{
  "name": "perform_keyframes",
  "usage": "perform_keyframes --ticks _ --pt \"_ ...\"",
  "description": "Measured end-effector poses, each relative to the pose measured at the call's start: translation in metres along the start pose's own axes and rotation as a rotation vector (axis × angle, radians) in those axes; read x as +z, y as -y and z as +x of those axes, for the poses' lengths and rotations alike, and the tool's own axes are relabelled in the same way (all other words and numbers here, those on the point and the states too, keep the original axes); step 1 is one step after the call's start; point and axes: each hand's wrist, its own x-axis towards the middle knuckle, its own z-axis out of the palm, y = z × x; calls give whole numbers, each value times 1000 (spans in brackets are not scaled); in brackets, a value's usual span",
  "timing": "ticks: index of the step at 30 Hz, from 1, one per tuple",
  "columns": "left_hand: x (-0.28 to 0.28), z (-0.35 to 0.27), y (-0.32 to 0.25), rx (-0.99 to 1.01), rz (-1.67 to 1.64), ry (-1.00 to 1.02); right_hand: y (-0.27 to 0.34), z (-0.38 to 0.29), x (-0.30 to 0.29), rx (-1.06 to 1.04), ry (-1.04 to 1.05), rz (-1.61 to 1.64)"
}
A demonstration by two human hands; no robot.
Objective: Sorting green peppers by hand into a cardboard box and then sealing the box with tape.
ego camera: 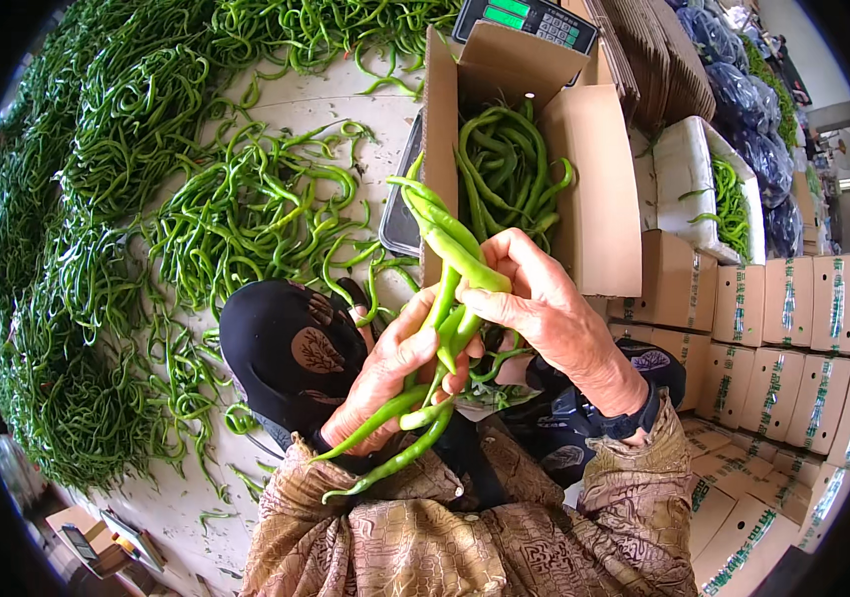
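My left hand [389, 367] is closed around a small bunch of long green chili peppers [414, 448], whose tips hang down over my sleeve. Higher up, the fingers of my right hand [556, 324] pinch the thick end of a pale green pepper [462, 257] at the top of the bunch. Just beyond my hands stands an open cardboard box [595, 190] with its flaps up. Coiled green peppers [503, 160] lie inside it. My fingers hide part of the box's near side.
A large heap of green peppers [134, 112] covers the floor at left, with a smaller pile [246, 224] nearer me. The box stands on a scale [399, 224] with a lit display [505, 13]. Taped cartons [776, 388] and a white foam box [682, 172] of peppers stand at right.
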Motion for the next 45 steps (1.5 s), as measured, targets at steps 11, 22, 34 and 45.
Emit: perform_keyframes --ticks 11,22,34,45 --pt "21 -9 -7 47 332 -70 -14 -10 9 -126 -4 313" --pt "12 -15 -10 -125 64 250 -16 -12 1 -210 -139 367" --pt "-8 -11 14 -211 -246 227 -34 -20 -15 -244 -353 469" --pt "8 -55 20 -237 -83 -68 -52 -33 -28 -337 -446 628"
